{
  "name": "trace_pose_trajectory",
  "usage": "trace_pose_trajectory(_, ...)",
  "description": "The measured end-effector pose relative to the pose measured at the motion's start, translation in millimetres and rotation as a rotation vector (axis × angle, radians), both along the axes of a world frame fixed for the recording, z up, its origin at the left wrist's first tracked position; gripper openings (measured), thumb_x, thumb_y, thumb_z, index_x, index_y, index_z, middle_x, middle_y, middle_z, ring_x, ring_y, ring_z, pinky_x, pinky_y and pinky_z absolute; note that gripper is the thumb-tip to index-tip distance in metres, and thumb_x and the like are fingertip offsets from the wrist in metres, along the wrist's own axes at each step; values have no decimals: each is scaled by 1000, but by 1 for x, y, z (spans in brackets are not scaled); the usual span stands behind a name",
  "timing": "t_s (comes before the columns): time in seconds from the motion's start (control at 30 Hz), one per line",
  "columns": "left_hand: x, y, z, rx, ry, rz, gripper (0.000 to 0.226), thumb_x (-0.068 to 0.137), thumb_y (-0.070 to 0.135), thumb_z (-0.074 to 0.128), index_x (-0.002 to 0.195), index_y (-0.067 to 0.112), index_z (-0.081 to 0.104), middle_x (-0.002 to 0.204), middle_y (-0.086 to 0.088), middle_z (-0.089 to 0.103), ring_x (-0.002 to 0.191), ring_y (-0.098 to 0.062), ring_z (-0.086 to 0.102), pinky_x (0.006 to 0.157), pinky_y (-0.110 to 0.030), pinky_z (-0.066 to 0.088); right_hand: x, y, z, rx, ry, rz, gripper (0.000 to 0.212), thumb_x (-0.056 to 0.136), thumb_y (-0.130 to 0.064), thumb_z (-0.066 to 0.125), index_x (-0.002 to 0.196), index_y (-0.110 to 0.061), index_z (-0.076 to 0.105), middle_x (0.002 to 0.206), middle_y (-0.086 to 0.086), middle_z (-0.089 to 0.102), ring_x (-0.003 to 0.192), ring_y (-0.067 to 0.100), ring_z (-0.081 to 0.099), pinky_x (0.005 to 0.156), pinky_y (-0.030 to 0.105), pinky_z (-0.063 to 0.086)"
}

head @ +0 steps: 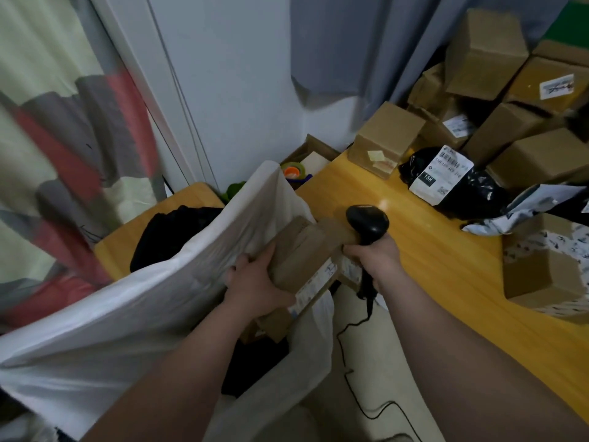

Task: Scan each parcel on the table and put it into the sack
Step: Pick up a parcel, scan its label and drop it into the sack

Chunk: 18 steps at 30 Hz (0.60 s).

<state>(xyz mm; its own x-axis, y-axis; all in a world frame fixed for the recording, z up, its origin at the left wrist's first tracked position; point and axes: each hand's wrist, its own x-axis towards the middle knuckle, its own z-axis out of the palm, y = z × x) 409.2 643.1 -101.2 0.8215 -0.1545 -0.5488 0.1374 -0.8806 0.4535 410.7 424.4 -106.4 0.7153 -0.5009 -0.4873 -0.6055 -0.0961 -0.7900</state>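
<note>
Your left hand (251,285) is nearest, above the open mouth of the one white sack (127,314), its fingers wrapped round the near half of a single long brown parcel (302,250). That parcel hangs over the sack's mouth, not yet inside. Its long axis runs from close to you up and away toward the sack's far right edge, and a white label strip shows on its right-facing side. Your right hand (376,260), just right of the sack, is clenched on the handle of the one black scanner (368,220). The scanner's head stands above your knuckles, just beside the parcel's far end, and its cable (350,362) trails down right of the sack. Right of the sack lies the yellow table (430,250). On it, one brown box (541,269) sits on speckled wrapping, well right of the sack. Beyond that is one black mailer (471,193) with a white label, and farther off one box (385,138) standing alone. Farthest right of the sack is a pile of brown boxes (484,52), at least six, the exact count unclear.
</note>
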Motion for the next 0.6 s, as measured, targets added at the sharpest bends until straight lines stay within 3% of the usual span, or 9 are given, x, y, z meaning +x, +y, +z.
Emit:
trace_pose_trajectory(0.13, 3, 0, 5, -16, 24, 13, 109, 68, 42, 77, 153, 41, 8, 148, -6, 19, 135, -34, 20, 106, -35, 30, 7, 1, -6, -212, 3, 113, 67, 73, -10, 77, 133, -14, 48, 111, 9, 63, 99, 28, 60, 69, 30, 43)
trace_pose_trajectory(0.27, 1, 0, 14, -6, 77, 6, 109, 70, 45, 76, 152, 43, 5, 150, -5, 17, 137, -34, 18, 107, -37, 30, 3, 1, -6, -281, -10, 129, 69, 72, -8, 74, 135, -14, 47, 112, 9, 63, 102, 29, 60, 70, 31, 45)
trace_pose_trajectory(0.37, 0, 5, 23, 100, 123, -58, 113, 67, 47, 75, 150, 47, -3, 154, -8, 12, 141, -36, 13, 113, -52, 26, -2, 4, 0, -279, -54, 54, 66, 72, -10, 75, 133, -13, 49, 115, 8, 63, 107, 28, 59, 76, 29, 47)
trace_pose_trajectory(0.47, -3, 6, 38, 305, 137, -142, 111, 72, 41, 73, 150, 44, -5, 156, -13, 8, 142, -42, 9, 108, -71, 15, -10, 9, 12, -263, -60, 58, 61, 73, -11, 76, 128, -13, 51, 109, 7, 61, 105, 26, 58, 76, 29, 46)
trace_pose_trajectory(0.53, -6, 6, 44, 413, 74, -173, 100, 78, 39, 70, 151, 40, 2, 155, -17, 12, 141, -43, 12, 107, -72, 16, -17, 12, 19, -245, -49, 68, 54, 73, -10, 74, 123, -13, 52, 101, 4, 56, 94, 22, 55, 73, 30, 45)
trace_pose_trajectory(0.6, -9, 7, 44, 393, -2, -195, 89, 79, 46, 64, 150, 37, 12, 153, -15, 20, 140, -42, 19, 107, -68, 20, -24, 13, 25, -235, -45, 76, 48, 74, -11, 74, 117, -15, 52, 98, 2, 53, 89, 19, 50, 71, 30, 42)
